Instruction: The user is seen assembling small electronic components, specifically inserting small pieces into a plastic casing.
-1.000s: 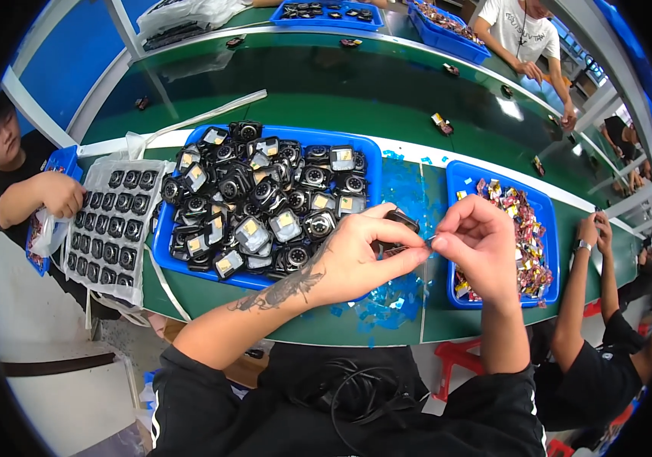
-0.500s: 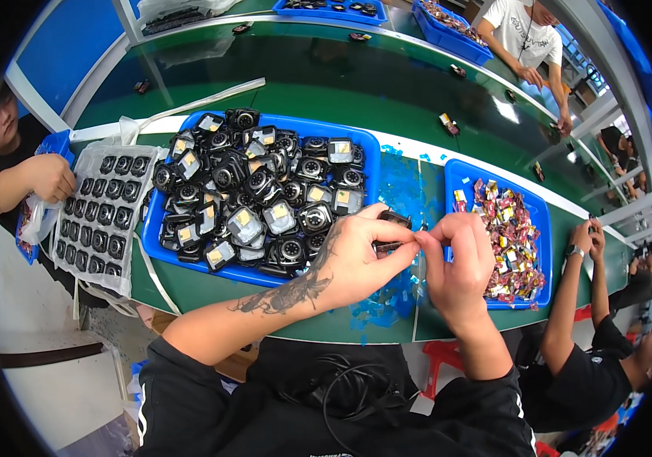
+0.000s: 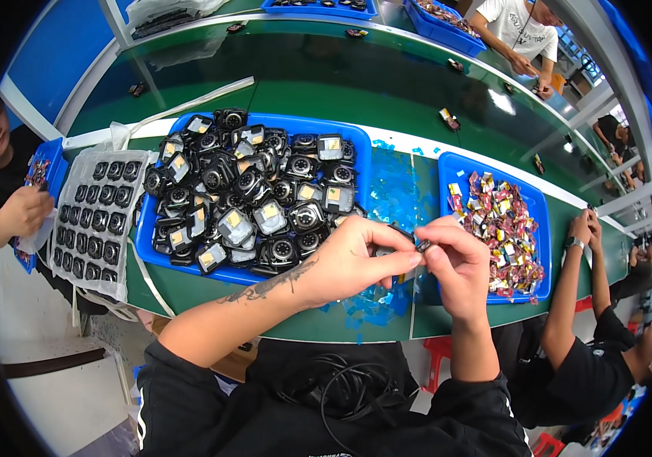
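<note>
My left hand (image 3: 353, 263) is closed round a dark watch case, mostly hidden by the fingers, above the table's near edge. Thumb and fingers of my right hand (image 3: 459, 266) pinch a small dark piece (image 3: 423, 245) right beside the left fingertips. Whether that piece is attached to the case, I cannot tell. To the left lies a heap of black watch cases (image 3: 269, 217), some with pale inner faces up, others showing round sensor backs, in a blue tray (image 3: 366, 152). At the right, a second blue tray (image 3: 545, 263) holds small red, yellow and silver parts (image 3: 501, 236).
Scraps of blue film (image 3: 391, 179) litter the green table between the trays. A pale moulded tray (image 3: 90, 221) of watch parts sits far left, beside a co-worker's hand (image 3: 25, 209). Beyond a white rail, a green belt (image 3: 303, 68) carries scattered parts. Another co-worker's hands (image 3: 586, 228) are at right.
My right fingers have turned and opened out a little, and a small dark piece now shows between them. The left hand has shifted slightly left. The left co-worker's hand has moved lower and outward.
</note>
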Demonstrator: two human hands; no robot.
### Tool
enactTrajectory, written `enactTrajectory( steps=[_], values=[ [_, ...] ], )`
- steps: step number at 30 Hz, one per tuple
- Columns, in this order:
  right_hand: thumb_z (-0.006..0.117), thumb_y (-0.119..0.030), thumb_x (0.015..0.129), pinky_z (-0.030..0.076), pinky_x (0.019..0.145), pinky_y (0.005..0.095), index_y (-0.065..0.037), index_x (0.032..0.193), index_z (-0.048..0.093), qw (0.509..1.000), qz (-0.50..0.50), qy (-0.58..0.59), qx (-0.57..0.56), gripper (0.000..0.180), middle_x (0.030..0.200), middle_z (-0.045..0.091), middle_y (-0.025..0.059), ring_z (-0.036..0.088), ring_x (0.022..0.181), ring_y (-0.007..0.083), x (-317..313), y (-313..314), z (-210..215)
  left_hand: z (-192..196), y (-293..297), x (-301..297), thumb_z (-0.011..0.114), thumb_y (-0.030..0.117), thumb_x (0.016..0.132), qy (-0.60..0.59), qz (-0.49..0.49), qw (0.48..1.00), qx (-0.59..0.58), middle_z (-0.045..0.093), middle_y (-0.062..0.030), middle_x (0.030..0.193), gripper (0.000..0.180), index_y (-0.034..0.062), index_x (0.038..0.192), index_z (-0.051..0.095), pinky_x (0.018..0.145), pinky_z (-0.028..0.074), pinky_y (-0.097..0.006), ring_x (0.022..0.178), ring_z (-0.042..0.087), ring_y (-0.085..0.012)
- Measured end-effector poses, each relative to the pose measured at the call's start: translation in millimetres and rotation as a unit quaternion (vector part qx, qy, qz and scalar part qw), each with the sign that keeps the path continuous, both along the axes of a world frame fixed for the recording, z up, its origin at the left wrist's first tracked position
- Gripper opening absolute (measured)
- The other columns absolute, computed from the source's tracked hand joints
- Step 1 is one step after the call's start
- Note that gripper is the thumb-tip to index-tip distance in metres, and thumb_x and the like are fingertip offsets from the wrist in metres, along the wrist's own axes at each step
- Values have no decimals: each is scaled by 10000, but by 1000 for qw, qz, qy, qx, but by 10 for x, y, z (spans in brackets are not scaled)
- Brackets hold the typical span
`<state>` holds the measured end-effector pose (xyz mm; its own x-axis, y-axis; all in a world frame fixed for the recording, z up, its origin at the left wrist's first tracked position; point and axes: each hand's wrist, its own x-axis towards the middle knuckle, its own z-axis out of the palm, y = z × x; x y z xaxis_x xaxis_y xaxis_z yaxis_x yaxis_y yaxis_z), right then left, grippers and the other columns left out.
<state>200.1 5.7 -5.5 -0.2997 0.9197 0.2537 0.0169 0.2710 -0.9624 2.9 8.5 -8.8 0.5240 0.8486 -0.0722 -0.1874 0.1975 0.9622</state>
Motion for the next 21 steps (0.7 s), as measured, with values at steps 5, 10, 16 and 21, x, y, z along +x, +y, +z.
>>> enactTrajectory(
  steps=[5, 10, 16, 21],
  values=[
    [625, 59, 848, 478, 775, 260, 36, 966, 657, 991, -20, 128, 21, 125, 955, 603, 94, 576, 881, 145, 115, -4, -75, -64, -31, 53, 577, 101, 956, 2, 73, 994, 75, 641, -33, 1017, 366, 3, 1307, 547, 706, 449, -199, 805, 541, -37],
    [718, 50, 778, 466, 616, 202, 15, 914, 682, 989, -115, -84, 40, 145, 865, 635, 69, 599, 726, 91, -71, -140, 129, -36, -33, -2, 431, -23, 948, 55, 95, 985, 133, 534, -76, 1259, 504, 31, 1447, 384, 878, 442, -247, 1048, 531, -97],
    [738, 37, 757, 431, 505, 211, -20, 919, 713, 963, -162, -161, 145, 173, 817, 653, 60, 548, 580, 85, -276, -34, 125, -91, -117, 139, 426, -74, 930, -52, 123, 985, 112, 539, -119, 1180, 557, 40, 1464, 315, 884, 466, -277, 1030, 540, -120],
    [738, 44, 754, 420, 485, 209, -24, 912, 720, 952, -159, -191, 178, 173, 816, 656, 65, 539, 564, 84, -265, -58, 158, -66, -93, 102, 445, -67, 943, -45, 91, 990, 95, 453, -146, 1393, 476, -45, 1409, 349, 1064, 390, -331, 1276, 470, -195]
  ],
)
